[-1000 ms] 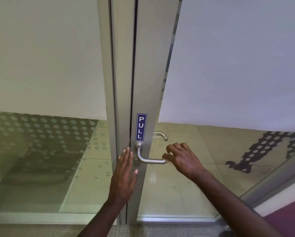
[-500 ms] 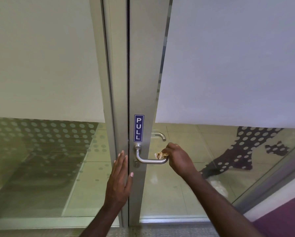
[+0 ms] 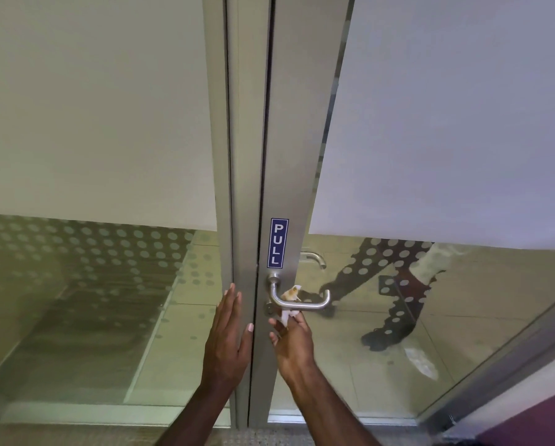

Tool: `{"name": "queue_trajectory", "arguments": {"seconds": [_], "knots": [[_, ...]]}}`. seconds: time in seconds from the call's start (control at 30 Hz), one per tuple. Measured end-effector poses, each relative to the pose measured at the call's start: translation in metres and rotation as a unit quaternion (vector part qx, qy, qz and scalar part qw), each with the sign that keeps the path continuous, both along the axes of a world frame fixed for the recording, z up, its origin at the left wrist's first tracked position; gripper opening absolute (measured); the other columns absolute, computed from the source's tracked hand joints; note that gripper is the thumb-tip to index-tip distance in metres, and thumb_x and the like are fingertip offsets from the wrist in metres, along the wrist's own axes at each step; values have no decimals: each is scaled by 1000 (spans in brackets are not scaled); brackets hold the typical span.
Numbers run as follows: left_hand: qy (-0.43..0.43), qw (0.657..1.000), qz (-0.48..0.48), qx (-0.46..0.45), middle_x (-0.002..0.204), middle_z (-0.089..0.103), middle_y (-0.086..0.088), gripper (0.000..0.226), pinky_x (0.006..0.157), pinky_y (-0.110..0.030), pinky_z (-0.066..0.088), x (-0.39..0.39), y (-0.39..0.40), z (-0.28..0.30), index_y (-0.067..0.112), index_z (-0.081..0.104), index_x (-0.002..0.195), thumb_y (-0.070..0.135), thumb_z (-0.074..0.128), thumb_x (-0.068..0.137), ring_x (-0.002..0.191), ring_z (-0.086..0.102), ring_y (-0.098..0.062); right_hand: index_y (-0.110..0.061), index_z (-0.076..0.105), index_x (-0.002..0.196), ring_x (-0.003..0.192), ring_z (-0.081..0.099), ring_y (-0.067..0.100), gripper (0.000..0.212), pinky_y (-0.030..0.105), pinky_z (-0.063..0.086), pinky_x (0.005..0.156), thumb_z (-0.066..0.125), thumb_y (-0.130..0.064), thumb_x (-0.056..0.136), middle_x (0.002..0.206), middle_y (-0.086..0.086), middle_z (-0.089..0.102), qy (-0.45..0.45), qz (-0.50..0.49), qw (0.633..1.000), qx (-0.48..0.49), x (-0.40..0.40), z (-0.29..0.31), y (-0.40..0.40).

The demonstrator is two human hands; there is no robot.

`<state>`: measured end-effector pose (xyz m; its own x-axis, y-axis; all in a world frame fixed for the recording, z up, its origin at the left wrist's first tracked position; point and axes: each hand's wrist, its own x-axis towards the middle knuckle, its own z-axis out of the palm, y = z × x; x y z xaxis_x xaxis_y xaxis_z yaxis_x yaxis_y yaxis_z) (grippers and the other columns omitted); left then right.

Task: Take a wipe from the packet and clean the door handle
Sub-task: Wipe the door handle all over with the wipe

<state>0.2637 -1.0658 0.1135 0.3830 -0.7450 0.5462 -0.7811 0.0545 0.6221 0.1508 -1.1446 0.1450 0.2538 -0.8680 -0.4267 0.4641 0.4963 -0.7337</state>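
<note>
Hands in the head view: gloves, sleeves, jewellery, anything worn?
Nothing worn that shows. The left hand and right hand are bare, without gloves, rings or a watch. Both forearms are bare to the bottom edge of the frame, with no sleeve or cuff in view. The fingernails that show look short and unpainted.

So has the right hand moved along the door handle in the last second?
Yes. The right hand has gone from the handle's free end toward the door frame, and now holds the wipe under the door handle near the PULL sign.
</note>
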Motion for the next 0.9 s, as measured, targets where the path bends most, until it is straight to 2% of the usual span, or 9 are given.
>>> {"name": "queue_trajectory", "arguments": {"seconds": [0.1,0.17,0.23,0.33,0.43,0.57,0.7,0.83,0.9], "knots": [[1,1000,7,-5,170,23,-6,62,124,-43,28,7,5,0,6,29,158,29,43,102,159,18,-18,-17,65,108,81,63,18,17,32,43,68,50,-12,102,107,1,68,-10,-4,1000,19,19,4,5],[-3,1000,16,1,170,24,-7,62,124,-41,27,13,8,-2,5,29,158,29,42,103,159,17,-17,-15,67,113,76,62,17,20,29,42,63,53,-8,100,107,2,69,1,-22,1000,22,26,7,5],[0,1000,23,8,170,23,-7,62,125,-40,26,18,10,-4,6,29,158,31,41,103,159,17,-18,-11,70,105,70,60,16,19,26,40,56,55,-2,97,102,6,70,39,-57,997,25,30,11,6],[7,1000,26,13,170,23,-6,62,125,-40,27,21,11,-5,8,28,159,32,40,103,159,17,-18,-12,70,84,61,57,16,21,25,41,53,58,2,93,85,6,70,124,-88,988,12,35,17,6],[7,1000,24,9,170,25,-7,62,124,-41,27,19,11,-4,7,29,159,32,40,103,159,18,-18,-14,69,77,57,55,16,25,24,43,51,57,1,93,73,4,67,186,-43,980,-61,43,21,14],[2,1000,12,3,169,25,-6,61,125,-42,28,17,10,1,7,30,158,32,41,103,158,19,-17,-16,74,92,63,57,20,25,26,47,53,54,-1,96,73,3,65,187,18,965,-185,57,29,23],[20,1000,12,-2,169,27,-5,61,124,-43,30,16,12,7,8,31,158,32,39,104,158,20,-15,-13,74,102,54,54,15,28,25,43,47,48,-3,99,75,5,64,141,59,971,-183,56,52,20],[102,994,3,-23,161,42,1,58,119,-40,40,12,14,21,16,36,157,36,41,103,151,36,-8,-13,76,107,62,58,11,23,21,44,54,54,-9,99,77,0,68,167,85,957,-219,31,62,17],[157,987,-14,-39,150,55,7,57,111,-31,47,10,13,32,29,36,156,35,47,101,138,52,-6,-11,76,105,66,60,6,19,18,44,59,60,-9,96,76,-6,70,197,95,941,-258,15,65,16]]}}
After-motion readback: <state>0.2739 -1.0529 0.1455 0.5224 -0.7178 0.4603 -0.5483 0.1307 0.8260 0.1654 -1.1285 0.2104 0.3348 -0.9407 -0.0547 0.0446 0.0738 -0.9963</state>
